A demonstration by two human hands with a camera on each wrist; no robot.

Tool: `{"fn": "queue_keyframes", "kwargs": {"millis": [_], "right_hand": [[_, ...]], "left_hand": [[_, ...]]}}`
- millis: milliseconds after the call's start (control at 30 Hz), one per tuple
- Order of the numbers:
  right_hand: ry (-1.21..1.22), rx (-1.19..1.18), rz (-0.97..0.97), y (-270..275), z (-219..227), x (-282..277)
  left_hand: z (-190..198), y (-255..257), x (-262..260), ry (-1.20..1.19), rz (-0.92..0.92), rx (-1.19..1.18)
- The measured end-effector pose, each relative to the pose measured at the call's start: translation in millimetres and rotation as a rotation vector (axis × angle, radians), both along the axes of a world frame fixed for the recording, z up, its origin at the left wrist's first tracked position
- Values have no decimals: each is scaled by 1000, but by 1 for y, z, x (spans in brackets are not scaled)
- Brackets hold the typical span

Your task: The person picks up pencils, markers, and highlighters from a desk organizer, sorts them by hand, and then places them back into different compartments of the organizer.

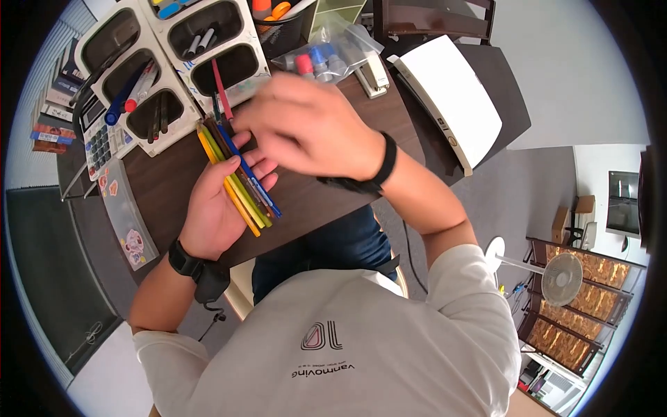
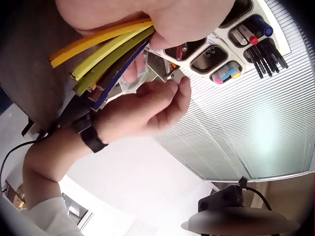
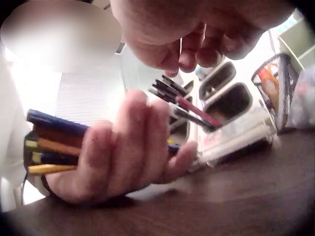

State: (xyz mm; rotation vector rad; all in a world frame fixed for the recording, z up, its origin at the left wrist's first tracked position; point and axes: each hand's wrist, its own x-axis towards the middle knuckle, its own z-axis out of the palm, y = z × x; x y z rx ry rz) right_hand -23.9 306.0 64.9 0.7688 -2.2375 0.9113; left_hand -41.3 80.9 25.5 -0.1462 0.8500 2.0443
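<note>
My left hand (image 1: 208,208) holds a bundle of coloured pencils (image 1: 244,182), yellow, olive green, brown and blue, with the thumb laid across them. In the left wrist view their flat ends (image 2: 83,83) fan out from the palm. Above the bundle is my right hand (image 1: 313,128), blurred, with bent fingers and nothing visible between them. Just beyond it, a red pencil (image 1: 222,90) leans out of a front compartment of the white desk organizer (image 1: 158,45). Dark pencils (image 3: 189,117) lean there beside the red one in the right wrist view.
Other compartments hold markers (image 1: 141,87) and pens. Behind the right hand are a black mesh cup (image 1: 281,35), a plastic bag (image 1: 347,45) of small bottles and a stapler (image 1: 375,73). A white device (image 1: 451,97) stands right; a calculator (image 1: 101,146) and stickered case (image 1: 125,208) lie left.
</note>
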Motion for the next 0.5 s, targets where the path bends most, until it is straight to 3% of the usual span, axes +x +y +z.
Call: {"fn": "queue_keyframes", "kwargs": {"millis": [100,333,467,500], "right_hand": [[-77,150,62,-14,4,42],[-23,329,-2,-18,-4,70],[37,318,-23,-10,29,78],[99,206,-6,-4,34,76]], "left_hand": [[-11,-2,0,-6,-22,142],[2,0,5,-59,-80,111],[-2,-2,1,-58,-76,122],[-5,-3,-1,-24,-81,100]]}}
